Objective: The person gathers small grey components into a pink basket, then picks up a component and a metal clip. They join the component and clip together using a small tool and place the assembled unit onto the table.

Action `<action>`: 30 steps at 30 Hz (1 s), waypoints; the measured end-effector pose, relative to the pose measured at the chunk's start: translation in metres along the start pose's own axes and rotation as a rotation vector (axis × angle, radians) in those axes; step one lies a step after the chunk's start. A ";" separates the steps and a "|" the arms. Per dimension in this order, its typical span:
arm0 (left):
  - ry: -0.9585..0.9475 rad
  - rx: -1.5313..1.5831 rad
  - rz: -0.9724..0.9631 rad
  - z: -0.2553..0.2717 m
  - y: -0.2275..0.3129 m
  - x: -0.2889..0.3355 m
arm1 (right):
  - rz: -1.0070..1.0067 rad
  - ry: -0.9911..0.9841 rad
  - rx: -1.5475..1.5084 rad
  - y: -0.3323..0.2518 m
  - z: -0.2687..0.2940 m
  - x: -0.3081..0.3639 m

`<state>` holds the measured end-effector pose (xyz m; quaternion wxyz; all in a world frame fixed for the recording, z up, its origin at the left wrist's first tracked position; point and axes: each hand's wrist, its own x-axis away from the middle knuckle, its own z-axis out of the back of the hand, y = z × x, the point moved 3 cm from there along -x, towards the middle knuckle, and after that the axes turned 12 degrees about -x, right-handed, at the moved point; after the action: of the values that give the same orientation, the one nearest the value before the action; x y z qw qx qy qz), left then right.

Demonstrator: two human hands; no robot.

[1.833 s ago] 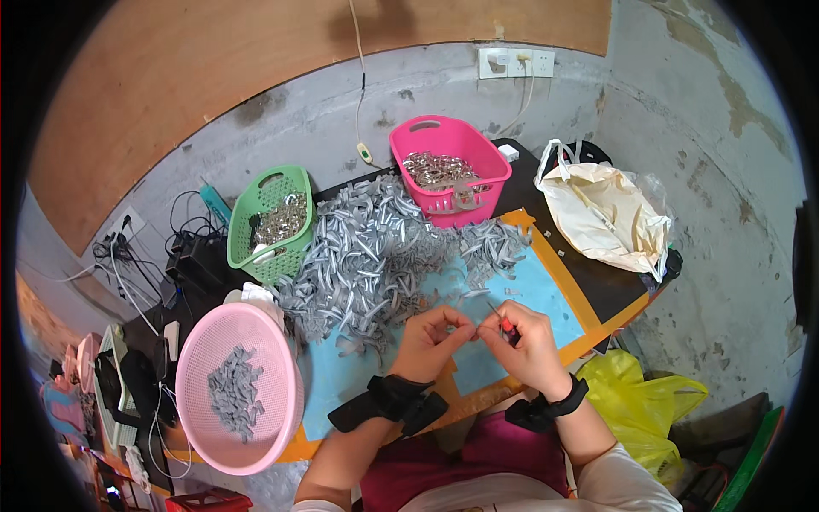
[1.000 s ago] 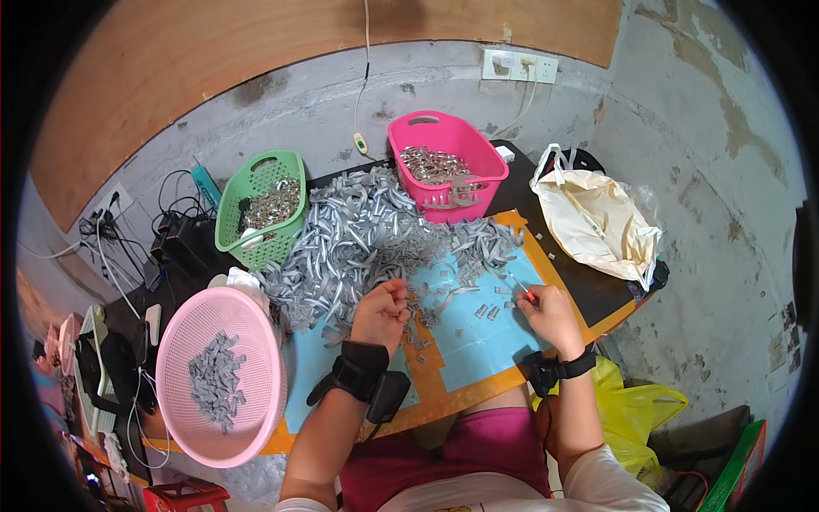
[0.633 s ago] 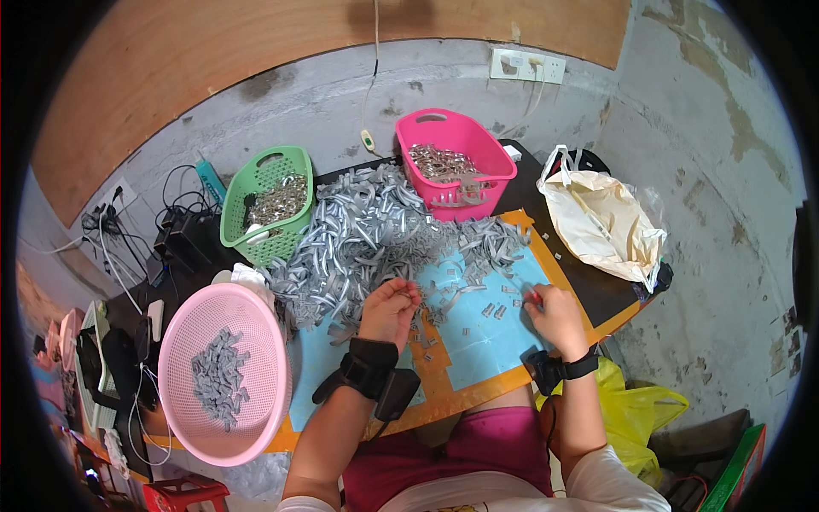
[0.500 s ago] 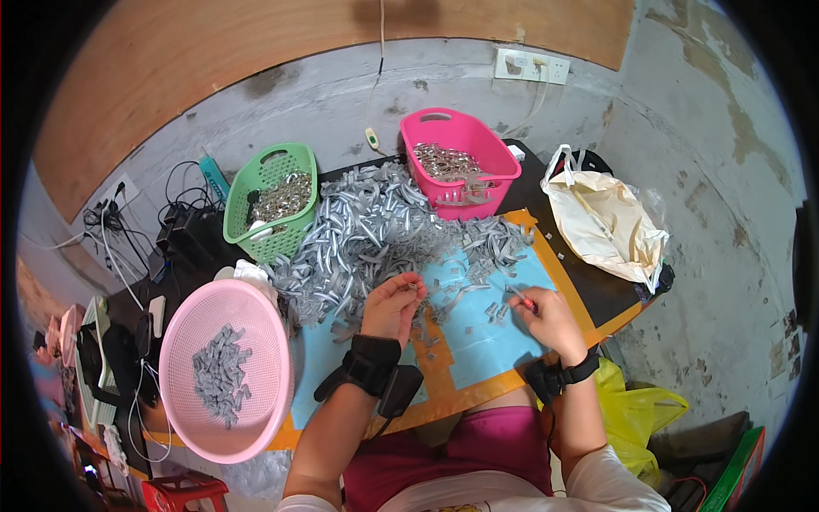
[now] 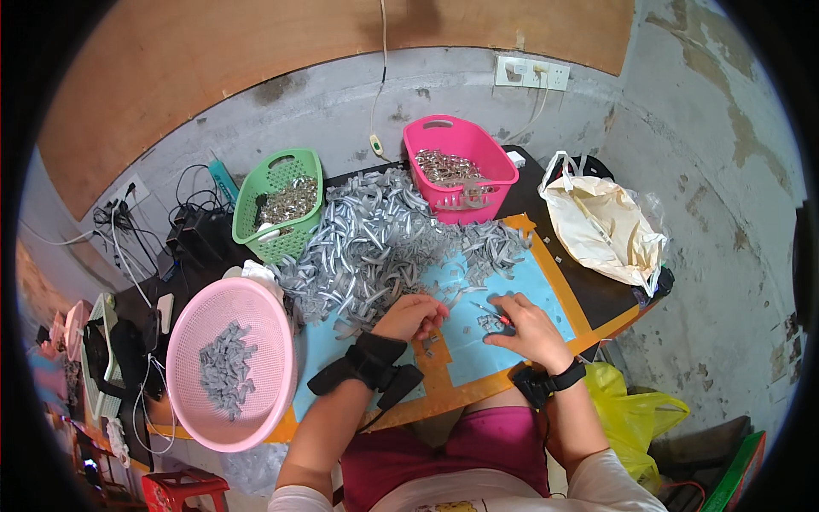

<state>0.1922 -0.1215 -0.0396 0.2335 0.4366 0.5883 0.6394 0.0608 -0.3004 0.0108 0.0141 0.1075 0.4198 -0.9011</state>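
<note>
My left hand (image 5: 413,317) is closed in a pinch over the blue mat (image 5: 478,363), beside the heap of grey curved strips (image 5: 363,235). Anything between its fingertips is too small to make out. My right hand (image 5: 531,331) holds a small pointed tool with a red handle (image 5: 505,321); its thin metal tip points toward my left hand. The exact kind of tool is not clear. Under the right fingers lies a little cluster of short grey pieces (image 5: 490,322). More grey strips (image 5: 495,249) spread across the mat's far side.
A pink sieve basket (image 5: 277,384) with short grey pieces stands at left. Behind the heap are a green basket (image 5: 286,162) and a bright pink basket (image 5: 486,158), both with shiny metal parts. A cream bag (image 5: 610,226) lies right; a yellow plastic bag (image 5: 623,418) hangs below the edge.
My right hand has moved left and down, over the short grey pieces, with the red-handled tool still in it. My left hand has shifted right and slightly nearer.
</note>
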 end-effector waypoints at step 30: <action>0.023 -0.542 0.106 -0.017 0.028 -0.010 | 0.044 -0.155 -0.127 0.005 -0.004 0.004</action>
<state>0.1895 -0.1447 -0.0141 0.3013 0.3810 0.3747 0.7897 0.0577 -0.3005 0.0035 0.0731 0.0452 0.4714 -0.8777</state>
